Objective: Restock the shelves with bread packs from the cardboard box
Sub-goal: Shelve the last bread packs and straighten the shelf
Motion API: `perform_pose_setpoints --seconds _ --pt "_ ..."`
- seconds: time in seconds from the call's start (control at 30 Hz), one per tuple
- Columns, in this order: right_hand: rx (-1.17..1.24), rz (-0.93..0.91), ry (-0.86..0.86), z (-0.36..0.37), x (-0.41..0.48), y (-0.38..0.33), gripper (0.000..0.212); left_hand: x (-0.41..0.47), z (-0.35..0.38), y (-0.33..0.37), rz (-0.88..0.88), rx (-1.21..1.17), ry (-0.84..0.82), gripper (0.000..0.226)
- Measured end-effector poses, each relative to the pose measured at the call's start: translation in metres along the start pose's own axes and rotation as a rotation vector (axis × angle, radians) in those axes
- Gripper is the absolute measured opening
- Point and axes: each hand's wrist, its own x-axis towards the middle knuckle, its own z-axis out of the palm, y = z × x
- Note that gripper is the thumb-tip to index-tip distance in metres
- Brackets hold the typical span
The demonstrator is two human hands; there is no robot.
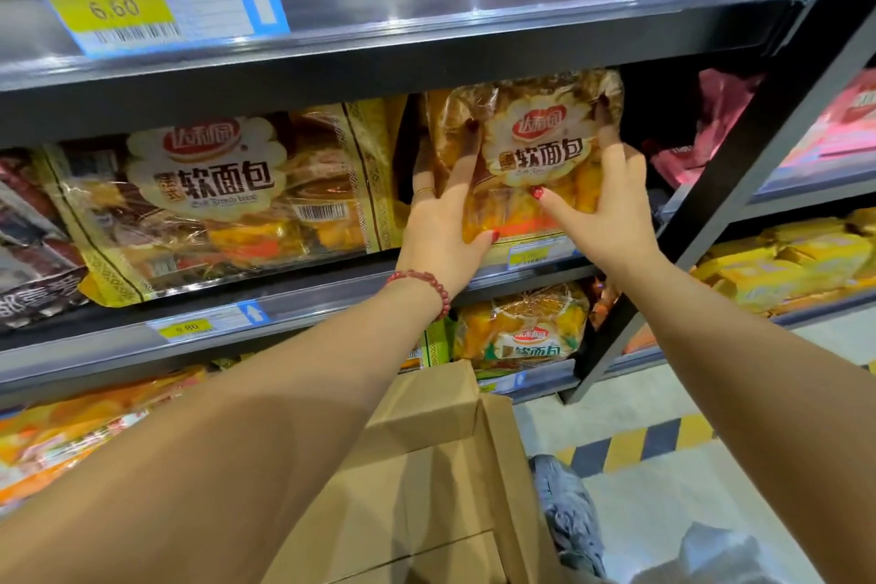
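While both arms reach up and forward, the left hand [438,223] and right hand [611,209], fingers spread wide, clasp the upright, clear-and-gold plastic bread pack [531,152] by its sides at the grey metal shelf's [332,285] front edge, above the open brown cardboard box [426,479].
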Motion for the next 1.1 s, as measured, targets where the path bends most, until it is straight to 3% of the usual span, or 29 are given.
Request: perform_pose_setpoints --seconds 0.57,0.67,0.77,0.87,1.1 --pt "-0.037 0.065 -0.118 0.004 0.005 0.000 0.085 0.011 -0.001 -0.012 0.028 0.099 -0.087 0.087" --pt "-0.244 -0.017 0.042 0.005 -0.003 -0.005 0.071 0.009 -0.004 -0.014 0.054 0.310 -0.035 0.084" --pt "-0.466 -0.276 0.213 0.007 -0.011 -0.009 0.056 0.008 -0.012 -0.016 0.288 0.601 0.135 0.080" --pt "-0.501 -0.355 0.178 0.016 -0.006 -0.011 0.050 0.015 -0.021 -0.012 0.467 0.683 0.112 0.078" --pt "-0.644 -0.275 0.043 0.019 0.002 -0.018 0.058 0.030 -0.024 -0.008 0.376 0.766 -0.017 0.076"
